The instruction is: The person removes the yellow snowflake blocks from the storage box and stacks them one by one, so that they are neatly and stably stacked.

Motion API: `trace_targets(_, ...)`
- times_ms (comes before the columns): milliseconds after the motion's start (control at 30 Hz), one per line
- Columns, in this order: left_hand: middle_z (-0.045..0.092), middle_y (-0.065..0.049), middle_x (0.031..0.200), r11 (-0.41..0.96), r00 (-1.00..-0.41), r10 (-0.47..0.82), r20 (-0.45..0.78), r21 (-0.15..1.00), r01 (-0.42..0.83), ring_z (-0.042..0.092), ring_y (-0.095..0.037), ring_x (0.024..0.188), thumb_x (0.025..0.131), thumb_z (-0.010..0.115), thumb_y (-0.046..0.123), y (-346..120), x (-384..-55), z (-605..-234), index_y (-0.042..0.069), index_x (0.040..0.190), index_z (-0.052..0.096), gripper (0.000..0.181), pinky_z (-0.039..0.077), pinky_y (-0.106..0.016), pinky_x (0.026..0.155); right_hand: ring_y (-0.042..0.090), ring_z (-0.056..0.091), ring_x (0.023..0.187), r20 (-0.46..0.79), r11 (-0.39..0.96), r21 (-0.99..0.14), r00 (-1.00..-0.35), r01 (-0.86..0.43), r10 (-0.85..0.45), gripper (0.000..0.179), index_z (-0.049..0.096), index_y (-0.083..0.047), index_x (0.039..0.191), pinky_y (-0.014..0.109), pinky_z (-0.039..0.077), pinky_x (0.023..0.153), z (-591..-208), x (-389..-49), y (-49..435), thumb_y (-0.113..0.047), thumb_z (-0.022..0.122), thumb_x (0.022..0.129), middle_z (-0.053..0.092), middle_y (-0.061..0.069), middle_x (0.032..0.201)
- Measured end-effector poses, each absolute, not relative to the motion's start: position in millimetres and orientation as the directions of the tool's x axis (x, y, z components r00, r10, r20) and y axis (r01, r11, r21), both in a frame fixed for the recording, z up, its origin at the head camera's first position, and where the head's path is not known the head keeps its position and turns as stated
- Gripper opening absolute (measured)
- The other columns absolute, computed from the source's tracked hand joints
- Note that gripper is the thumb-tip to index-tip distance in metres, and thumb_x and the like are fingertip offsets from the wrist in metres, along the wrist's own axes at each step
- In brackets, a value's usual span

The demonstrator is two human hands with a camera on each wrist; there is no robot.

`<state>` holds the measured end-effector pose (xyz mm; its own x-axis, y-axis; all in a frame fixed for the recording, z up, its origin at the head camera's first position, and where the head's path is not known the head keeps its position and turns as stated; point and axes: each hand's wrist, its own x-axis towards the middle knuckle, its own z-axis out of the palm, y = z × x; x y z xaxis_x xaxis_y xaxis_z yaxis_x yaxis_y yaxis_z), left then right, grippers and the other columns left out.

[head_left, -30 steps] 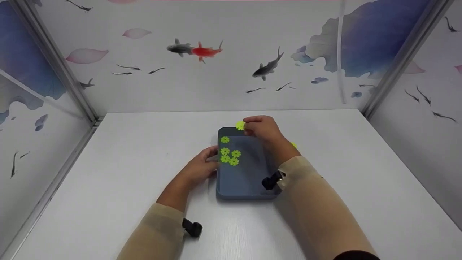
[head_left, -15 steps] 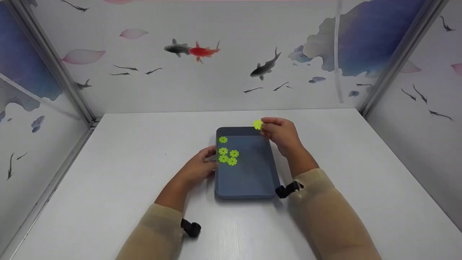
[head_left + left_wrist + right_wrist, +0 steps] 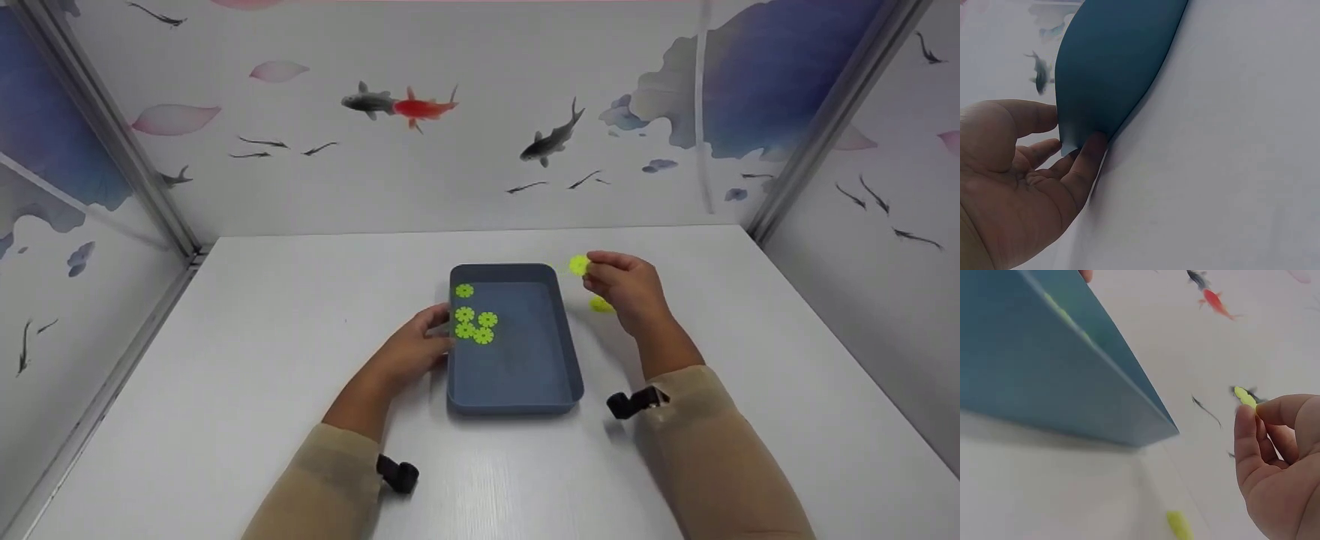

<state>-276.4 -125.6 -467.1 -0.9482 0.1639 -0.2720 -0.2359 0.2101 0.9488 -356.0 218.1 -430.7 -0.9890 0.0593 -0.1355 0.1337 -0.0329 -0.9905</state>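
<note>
My right hand (image 3: 626,292) pinches a yellow-green snowflake disc (image 3: 579,265) between thumb and fingertips, to the right of the tray's far end. In the right wrist view, the disc (image 3: 1245,397) is seen nearly edge-on. Another yellow-green piece (image 3: 601,304) lies on the table below that hand, partly covered by it. Several snowflake discs (image 3: 465,314) lie flat along the left side inside a blue-grey rectangular tray (image 3: 517,409). The fingers of my left hand (image 3: 414,349) rest against the tray's left outer wall; the left wrist view shows their tips touching it.
The tray stands on a white table (image 3: 262,337), with a raised wall all round. A printed panel (image 3: 480,172) rises behind the table, and side panels with metal posts (image 3: 810,135) border it left and right.
My right hand has moved right, from above the tray's far end to beyond its right wall, still pinching the disc. My left hand stays at the tray's side.
</note>
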Motion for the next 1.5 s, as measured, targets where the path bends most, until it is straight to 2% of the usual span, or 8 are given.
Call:
trace_targets(233,0.041,0.0,0.171,0.219,-0.949,0.155,-0.274,0.946,-0.238,0.052,-0.027,0.152,0.101,0.07,0.018,-126.4,-276.5,-468.6,0.022,0.166,0.04,0.072,0.049,-0.049,0.122,0.012,0.072,0.095,-0.178,-0.051,-0.983,-0.981,0.175,0.082,0.032,0.069,-0.004,0.134,0.02,0.063,0.092,-438.7,-356.4,242.2,-0.013,0.069,0.104,0.068,0.003,0.12)
trace_targets(533,0.04,0.0,0.172,0.24,-0.947,0.15,-0.284,0.94,-0.243,0.051,-0.028,0.152,0.101,0.068,0.019,-126.1,-277.0,-467.2,0.023,0.166,0.04,0.071,0.049,-0.05,0.122,0.015,0.068,0.112,-0.253,0.067,-0.963,-0.961,0.261,0.109,0.034,0.067,-0.01,0.14,0.02,0.061,0.099,-457.6,-361.2,257.6,-0.022,0.064,0.108,0.061,0.006,0.14)
trace_targets(700,0.04,-0.001,0.172,0.24,-0.948,0.156,-0.278,0.941,-0.237,0.051,-0.028,0.153,0.102,0.067,0.017,-126.1,-277.7,-467.5,0.022,0.166,0.04,0.07,0.049,-0.05,0.122,0.016,0.067,0.115,-0.275,0.146,-0.945,-0.952,0.293,0.132,0.036,0.066,-0.011,0.143,0.019,0.06,0.098,-464.8,-362.0,262.8,-0.023,0.062,0.109,0.058,0.009,0.147)
trace_targets(933,0.04,0.0,0.172,0.25,-0.946,0.151,-0.286,0.937,-0.243,0.048,-0.028,0.155,0.102,0.068,0.018,-126.5,-278.3,-468.2,0.024,0.166,0.04,0.069,0.048,-0.051,0.123,0.016,0.067,0.11,-0.282,0.269,-0.909,-0.945,0.319,0.167,0.037,0.067,-0.011,0.142,0.017,0.061,0.092,-470.5,-362.0,267.4,-0.024,0.063,0.108,0.061,0.013,0.146)
trace_targets(1200,0.04,-0.002,0.172,0.223,-0.949,0.176,-0.261,0.95,-0.22,0.053,-0.028,0.15,0.102,0.067,0.017,-126.3,-277.2,-469.7,0.021,0.166,0.039,0.07,0.05,-0.049,0.121,0.014,0.069,0.102,-0.288,0.254,-0.91,-0.941,0.327,0.179,0.039,0.065,-0.006,0.143,0.019,0.062,0.09,-474.2,-361.2,268.4,-0.02,0.065,0.107,0.06,0.016,0.144)
trace_targets(1500,0.039,-0.002,0.172,0.211,-0.95,0.185,-0.253,0.954,-0.213,0.054,-0.028,0.149,0.101,0.068,0.016,-127.0,-277.1,-469.6,0.021,0.166,0.039,0.071,0.051,-0.048,0.12,0.015,0.069,0.097,-0.28,0.314,-0.887,-0.935,0.338,0.216,0.038,0.066,-0.005,0.141,0.018,0.062,0.084,-473.4,-360.7,263.8,-0.021,0.065,0.107,0.065,0.016,0.135)
